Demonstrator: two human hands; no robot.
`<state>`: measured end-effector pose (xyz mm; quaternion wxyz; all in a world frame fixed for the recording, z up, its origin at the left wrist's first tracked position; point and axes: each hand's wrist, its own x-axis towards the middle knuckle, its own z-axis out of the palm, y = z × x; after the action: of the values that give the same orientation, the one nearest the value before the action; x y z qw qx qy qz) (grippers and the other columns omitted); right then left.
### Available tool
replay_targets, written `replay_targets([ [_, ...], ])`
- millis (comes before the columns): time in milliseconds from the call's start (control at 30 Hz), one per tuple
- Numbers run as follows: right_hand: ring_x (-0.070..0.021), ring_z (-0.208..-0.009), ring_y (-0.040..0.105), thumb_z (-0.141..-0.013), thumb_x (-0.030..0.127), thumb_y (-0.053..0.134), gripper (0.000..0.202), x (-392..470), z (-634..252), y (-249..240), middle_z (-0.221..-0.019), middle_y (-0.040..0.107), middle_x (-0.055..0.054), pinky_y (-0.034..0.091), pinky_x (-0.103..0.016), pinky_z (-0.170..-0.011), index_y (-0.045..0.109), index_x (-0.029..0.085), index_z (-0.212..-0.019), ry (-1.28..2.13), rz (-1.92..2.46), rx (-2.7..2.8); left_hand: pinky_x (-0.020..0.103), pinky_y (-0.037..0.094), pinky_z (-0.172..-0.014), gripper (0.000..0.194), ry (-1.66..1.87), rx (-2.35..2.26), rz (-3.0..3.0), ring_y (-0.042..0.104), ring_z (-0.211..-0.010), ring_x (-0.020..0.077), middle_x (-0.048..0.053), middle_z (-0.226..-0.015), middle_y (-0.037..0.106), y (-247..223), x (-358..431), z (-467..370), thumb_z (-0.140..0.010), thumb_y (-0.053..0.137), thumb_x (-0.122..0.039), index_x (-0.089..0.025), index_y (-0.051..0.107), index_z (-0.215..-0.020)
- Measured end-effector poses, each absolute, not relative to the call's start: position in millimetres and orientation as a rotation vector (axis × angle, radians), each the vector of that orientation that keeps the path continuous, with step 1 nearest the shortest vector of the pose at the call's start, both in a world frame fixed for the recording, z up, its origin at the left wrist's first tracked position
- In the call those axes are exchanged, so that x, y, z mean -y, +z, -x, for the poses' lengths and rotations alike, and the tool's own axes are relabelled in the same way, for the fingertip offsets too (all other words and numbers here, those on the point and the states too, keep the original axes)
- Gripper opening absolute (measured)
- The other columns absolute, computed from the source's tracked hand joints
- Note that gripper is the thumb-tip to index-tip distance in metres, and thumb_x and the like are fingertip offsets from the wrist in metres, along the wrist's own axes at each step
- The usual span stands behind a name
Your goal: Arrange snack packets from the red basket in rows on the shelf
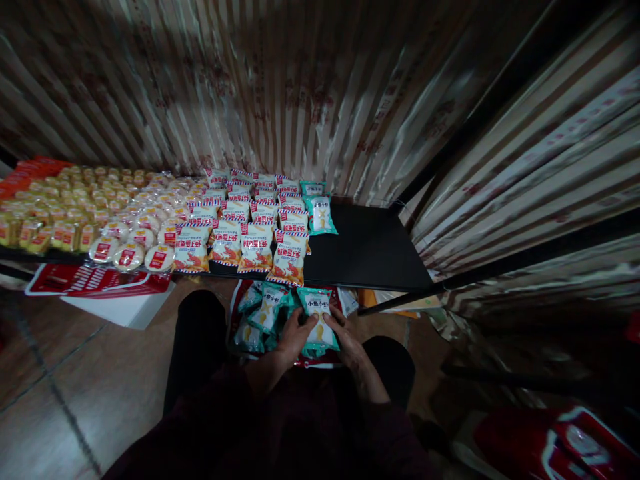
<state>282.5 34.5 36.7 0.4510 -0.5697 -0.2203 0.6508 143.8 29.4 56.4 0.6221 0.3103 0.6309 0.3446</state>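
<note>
Both hands hold one green snack bag (319,319) upright, above a red-edged box of similar green bags (270,308) between the knees. My left hand (294,333) grips its left side, and my right hand (346,335) its right side, thumbs on the front. Beyond them is a black shelf (365,243). Rows of white and orange snack bags (257,247) stand on it, with a green bag (321,215) at their right and another partly hidden behind that one.
Round white packaged cakes (129,255) and yellow packaged cakes (65,233) cover the shelf's left part. A white box (123,308) sits below. Striped curtains (280,87) hang behind, and a dark metal bar (540,257) runs along the right. A red package (540,440) lies lower right.
</note>
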Motion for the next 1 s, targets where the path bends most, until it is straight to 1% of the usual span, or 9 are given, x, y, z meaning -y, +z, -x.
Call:
replay_targets([
  [100,-0.0251,-0.073,0.072,-0.056,0.04,0.084,0.076,-34.0,-283.8,45.7,-0.086,0.075,-0.006,0.058,-0.038,-0.068,0.056,0.019,-0.123,1.611,1.394,0.537,0.032,0.051,-0.087,0.051,0.856,-1.347,-0.643,0.066,-0.1,0.0232,0.014,-0.117,0.066,67.5,-28.8,-145.0,-0.081,0.066,-0.034,-0.013,0.053,-0.125],
  [167,-0.0256,-0.076,0.072,-0.056,0.04,0.084,0.078,-33.4,-285.7,52.9,-0.09,0.075,-0.006,0.058,-0.038,-0.07,0.055,0.02,-0.125,1.61,1.376,0.55,0.034,0.051,-0.089,0.049,0.89,-1.309,-0.625,0.066,-0.1,0.0234,0.013,-0.116,0.067,73.8,-28.6,-146.5,-0.08,0.067,-0.032,-0.014,0.055,-0.124],
  [267,-0.0265,-0.083,0.072,-0.058,0.039,0.084,0.078,-31.7,-291.2,61.7,-0.099,0.074,-0.007,0.058,-0.038,-0.073,0.053,0.023,-0.127,1.621,1.328,0.598,0.033,0.051,-0.089,0.047,0.912,-1.301,-0.658,0.065,-0.101,0.0224,0.012,-0.116,0.067,77.9,-28.3,-149.0,-0.081,0.065,-0.028,-0.015,0.054,-0.125],
  [367,-0.0276,-0.091,0.071,-0.057,0.039,0.084,0.077,-30.3,-297.1,64.6,-0.104,0.073,-0.008,0.057,-0.039,-0.077,0.054,0.023,-0.126,1.644,1.304,0.603,0.031,0.052,-0.086,0.048,0.917,-1.297,-0.718,0.065,-0.101,0.0221,0.012,-0.116,0.067,75.2,-28.8,-151.2,-0.08,0.066,-0.028,-0.015,0.054,-0.125],
  [500,-0.0277,-0.092,0.07,-0.058,0.041,0.083,0.076,-31.1,-297.1,61.0,-0.103,0.073,-0.008,0.057,-0.039,-0.078,0.054,0.022,-0.125,1.65,1.349,0.597,0.031,0.053,-0.084,0.046,0.902,-1.247,-0.674,0.066,-0.097,0.0219,0.013,-0.114,0.068,67.7,-32.3,-151.3,-0.079,0.067,-0.03,-0.013,0.057,-0.121],
  [667,-0.0277,-0.087,0.072,-0.059,0.04,0.083,0.076,-33.8,-289.3,54.0,-0.099,0.074,-0.008,0.058,-0.041,-0.077,0.052,0.021,-0.126,1.644,1.385,0.572,0.035,0.053,-0.084,0.04,0.879,-1.294,-0.643,0.067,-0.096,0.0246,0.014,-0.109,0.069,63.5,-36.0,-144.7,-0.077,0.07,-0.028,-0.012,0.062,-0.112],
  [767,-0.0285,-0.088,0.072,-0.059,0.039,0.083,0.075,-33.0,-288.9,50.8,-0.098,0.075,-0.007,0.058,-0.042,-0.078,0.052,0.021,-0.125,1.654,1.39,0.56,0.035,0.053,-0.083,0.038,0.88,-1.289,-0.642,0.067,-0.093,0.0246,0.013,-0.106,0.07,64.0,-36.2,-142.5,-0.076,0.07,-0.028,-0.012,0.063,-0.109],
  [900,-0.0281,-0.092,0.071,-0.061,0.037,0.083,0.074,-28.7,-294.6,49.8,-0.1,0.074,-0.006,0.058,-0.041,-0.08,0.051,0.022,-0.126,1.669,1.352,0.543,0.035,0.052,-0.087,0.042,0.873,-1.278,-0.616,0.067,-0.095,0.023,0.012,-0.107,0.07,67.2,-33.8,-145.7,-0.074,0.073,-0.03,-0.013,0.063,-0.111],
  [1000,-0.0281,-0.092,0.071,-0.06,0.037,0.083,0.073,-26.1,-301.3,50.6,-0.1,0.074,-0.006,0.058,-0.041,-0.08,0.052,0.023,-0.124,1.669,1.351,0.51,0.034,0.051,-0.09,0.041,0.86,-1.256,-0.605,0.067,-0.097,0.0212,0.011,-0.109,0.07,71.7,-31.2,-150.0,-0.08,0.067,-0.029,-0.014,0.059,-0.118],
])
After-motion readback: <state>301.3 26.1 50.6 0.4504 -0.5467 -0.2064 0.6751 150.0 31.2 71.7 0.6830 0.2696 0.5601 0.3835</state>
